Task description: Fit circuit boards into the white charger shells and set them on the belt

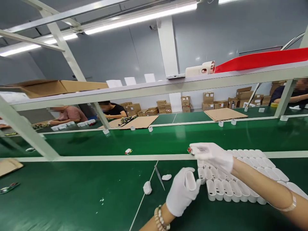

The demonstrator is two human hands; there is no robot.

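My left hand (178,194), in a white glove, is closed around a white oval plastic housing (190,180), its open side tilted up towards me. Above and to the right, my gloved right hand (213,155) pinches a small circuit board (190,151) with a red part, over the conveyor's near edge. Under and beside my right arm stand rows of similar white housings (227,189), partly hidden by the arm. Left of my left hand lie tweezers (159,177), a small white piece (166,177) and a crumpled white lump (147,188).
Another small board (128,151) lies on the green conveyor belt (168,138). A further board (9,188) rests at the table's far left. Overhead runs a shelf (144,89) on white posts. Co-workers sit across the belt, near cardboard sheets (139,122).
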